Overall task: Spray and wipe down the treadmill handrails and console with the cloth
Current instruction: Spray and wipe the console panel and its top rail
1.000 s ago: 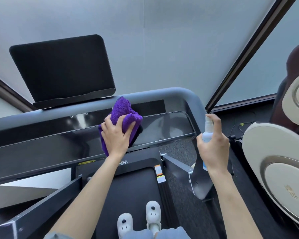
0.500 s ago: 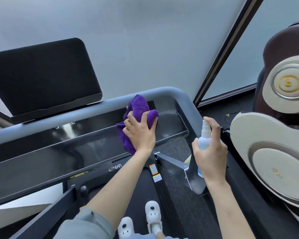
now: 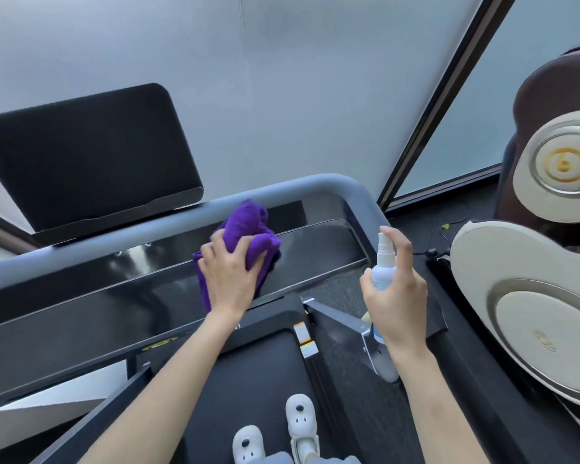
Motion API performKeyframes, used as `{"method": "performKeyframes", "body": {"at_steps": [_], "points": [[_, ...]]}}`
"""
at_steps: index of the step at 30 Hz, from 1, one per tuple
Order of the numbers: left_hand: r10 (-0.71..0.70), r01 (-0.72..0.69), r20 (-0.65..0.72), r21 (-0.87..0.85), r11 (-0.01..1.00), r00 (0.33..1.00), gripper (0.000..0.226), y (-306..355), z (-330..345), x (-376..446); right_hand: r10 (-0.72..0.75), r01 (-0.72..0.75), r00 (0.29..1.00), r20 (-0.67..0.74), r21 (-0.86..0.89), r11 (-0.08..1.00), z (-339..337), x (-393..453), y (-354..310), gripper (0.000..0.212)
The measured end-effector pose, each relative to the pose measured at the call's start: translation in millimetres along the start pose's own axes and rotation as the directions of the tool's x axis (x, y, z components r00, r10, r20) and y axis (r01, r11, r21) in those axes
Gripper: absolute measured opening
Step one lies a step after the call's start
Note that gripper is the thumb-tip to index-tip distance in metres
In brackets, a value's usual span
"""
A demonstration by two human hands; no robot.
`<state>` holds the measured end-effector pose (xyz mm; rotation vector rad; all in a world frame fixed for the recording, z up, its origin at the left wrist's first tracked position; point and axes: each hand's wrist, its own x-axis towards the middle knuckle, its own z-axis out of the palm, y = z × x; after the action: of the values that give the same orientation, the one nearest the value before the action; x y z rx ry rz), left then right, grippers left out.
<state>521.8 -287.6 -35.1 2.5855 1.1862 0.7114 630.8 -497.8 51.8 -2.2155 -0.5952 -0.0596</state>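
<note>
Fingers of the left hand (image 3: 230,279) curled over the bunched purple cloth (image 3: 248,229), pressing it against the glossy black console (image 3: 114,296) toward its right end — just below the grey handrail (image 3: 315,187). The right hand (image 3: 399,296) gripped the spray bottle (image 3: 384,266) upright near the console's right corner — index finger arched over the nozzle.

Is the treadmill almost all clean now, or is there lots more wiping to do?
Hard to say what is already clean: the glossy black console shows no clear wet marks. In hand now: the left hand presses the purple cloth on the console's right part, while the right hand holds the spray bottle upright, finger on its nozzle. Probably left: the grey handrail and the console's left stretch.
</note>
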Motion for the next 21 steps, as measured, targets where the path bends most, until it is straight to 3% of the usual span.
{"method": "performKeyframes", "body": {"at_steps": [4,10,15,21], "points": [[-0.035,0.036,-0.049,0.010,0.999,0.998,0.026,30,17,18,0.004,-0.004,0.999,-0.046,0.005,1.000,-11,5,5,0.067],[0.218,-0.217,0.096,-0.015,0.976,0.971,0.033,125,72,54,0.029,-0.032,0.998,-0.052,-0.050,0.998,-30,11,23,0.065],[0.313,-0.317,0.110,0.024,0.948,0.943,0.033,96,53,42,0.024,-0.028,0.999,-0.048,-0.075,0.997,-40,31,28,0.068],[-0.021,0.023,0.043,-0.054,0.998,0.999,0.026,49,17,6,-0.023,0.017,0.999,-0.049,-0.123,0.992,-36,64,15,0.070]]}}
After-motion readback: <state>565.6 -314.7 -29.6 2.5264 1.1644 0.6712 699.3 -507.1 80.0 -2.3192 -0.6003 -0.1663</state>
